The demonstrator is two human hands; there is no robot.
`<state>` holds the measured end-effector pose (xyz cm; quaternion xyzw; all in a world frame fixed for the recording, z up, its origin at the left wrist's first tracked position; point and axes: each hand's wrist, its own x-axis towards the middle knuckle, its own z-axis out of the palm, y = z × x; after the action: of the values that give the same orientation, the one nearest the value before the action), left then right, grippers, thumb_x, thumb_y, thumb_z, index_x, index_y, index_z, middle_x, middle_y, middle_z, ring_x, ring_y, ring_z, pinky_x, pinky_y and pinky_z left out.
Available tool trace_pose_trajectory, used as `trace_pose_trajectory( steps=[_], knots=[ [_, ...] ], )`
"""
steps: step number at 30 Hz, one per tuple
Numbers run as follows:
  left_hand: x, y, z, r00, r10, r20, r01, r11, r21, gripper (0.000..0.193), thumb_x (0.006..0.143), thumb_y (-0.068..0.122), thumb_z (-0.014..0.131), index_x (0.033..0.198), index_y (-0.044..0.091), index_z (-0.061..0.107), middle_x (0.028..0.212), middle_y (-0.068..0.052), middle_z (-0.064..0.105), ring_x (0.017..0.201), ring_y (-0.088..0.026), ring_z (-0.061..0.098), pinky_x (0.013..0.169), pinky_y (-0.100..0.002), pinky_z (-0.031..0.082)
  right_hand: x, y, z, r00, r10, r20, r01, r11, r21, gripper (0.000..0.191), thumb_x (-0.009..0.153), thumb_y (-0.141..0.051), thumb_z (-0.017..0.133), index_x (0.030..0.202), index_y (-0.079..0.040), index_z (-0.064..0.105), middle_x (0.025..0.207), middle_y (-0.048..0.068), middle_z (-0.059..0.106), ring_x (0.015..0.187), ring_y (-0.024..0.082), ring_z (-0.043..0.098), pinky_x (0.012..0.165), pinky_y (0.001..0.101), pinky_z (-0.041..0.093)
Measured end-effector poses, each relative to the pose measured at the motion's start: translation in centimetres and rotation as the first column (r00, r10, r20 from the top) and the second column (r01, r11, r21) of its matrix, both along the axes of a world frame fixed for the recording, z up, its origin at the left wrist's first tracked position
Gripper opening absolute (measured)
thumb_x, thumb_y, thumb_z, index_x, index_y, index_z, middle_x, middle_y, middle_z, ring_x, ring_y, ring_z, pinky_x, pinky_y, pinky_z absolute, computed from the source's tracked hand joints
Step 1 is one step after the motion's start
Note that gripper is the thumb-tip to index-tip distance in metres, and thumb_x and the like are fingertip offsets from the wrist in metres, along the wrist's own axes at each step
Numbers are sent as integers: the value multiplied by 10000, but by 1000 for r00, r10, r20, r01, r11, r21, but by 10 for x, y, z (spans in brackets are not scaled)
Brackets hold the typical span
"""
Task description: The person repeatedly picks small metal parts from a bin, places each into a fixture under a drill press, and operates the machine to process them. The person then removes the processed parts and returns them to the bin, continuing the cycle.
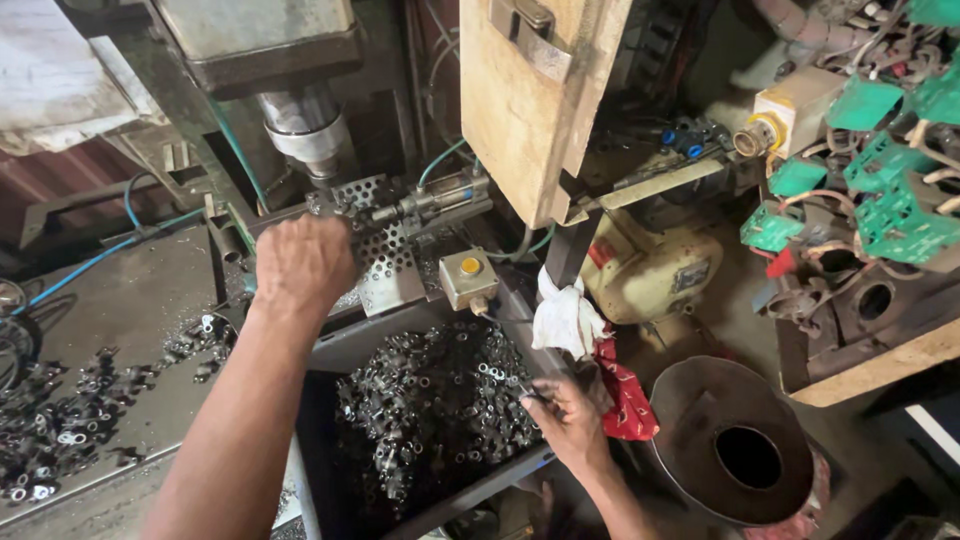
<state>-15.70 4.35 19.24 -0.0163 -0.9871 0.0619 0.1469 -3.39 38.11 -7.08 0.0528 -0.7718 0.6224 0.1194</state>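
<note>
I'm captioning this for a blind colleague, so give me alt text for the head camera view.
A person's left hand reaches up to a perforated metal plate under a machine's steel ram, while the right hand rests at the edge of a tray heaped with small metal rings. White and red rags hang nearby.

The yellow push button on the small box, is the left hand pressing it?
No. The left hand is raised at the perforated metal guard, while the yellow push button sits untouched to its right.
</note>
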Motion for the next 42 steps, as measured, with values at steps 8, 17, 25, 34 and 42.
trace_pose_trajectory(
  steps=[8,17,25,34,42],
  knots=[
    [42,-56,-90,990,-143,6,86,627,774,225,953,156,620,1117,90,760,893,-191,765,781,-313,782,737,-413,589,-10,4,-6,991,99,92,-84,983,-161,187,893,-75,774,1067,-24,730,879,19,747,752,62,652,645,230,545],
    [200,-33,-215,996,-80,-49,88,619,780,337,790,122,705,1125,100,728,993,-185,760,896,-397,725,780,-462,587,-50,-81,68,957,274,90,-196,847,-495,238,926,-66,683,1142,32,702,1047,102,751,890,177,738,801,333,634],
    [200,-32,-203,999,-2,34,-26,616,787,422,782,80,696,1199,144,675,1068,-119,753,892,-337,749,802,-428,604,-172,-216,118,958,267,105,-159,798,-582,156,952,-62,674,1095,-11,640,979,88,734,821,183,729,692,287,597],
    [196,-35,-204,999,-21,-36,41,613,789,453,764,79,692,1211,148,671,1055,-136,748,885,-378,729,769,-459,595,-251,-254,91,975,202,92,-84,719,-690,123,929,-94,720,1028,-44,667,885,45,693,708,171,692,580,274,539],
    [196,-35,-203,1000,5,-24,16,579,815,377,807,94,683,1181,139,680,1043,-143,749,900,-391,722,763,-470,593,-227,-244,119,927,364,90,-248,777,-579,278,964,-118,691,1221,-33,630,1040,98,710,815,191,706,684,304,583]
  ],
)
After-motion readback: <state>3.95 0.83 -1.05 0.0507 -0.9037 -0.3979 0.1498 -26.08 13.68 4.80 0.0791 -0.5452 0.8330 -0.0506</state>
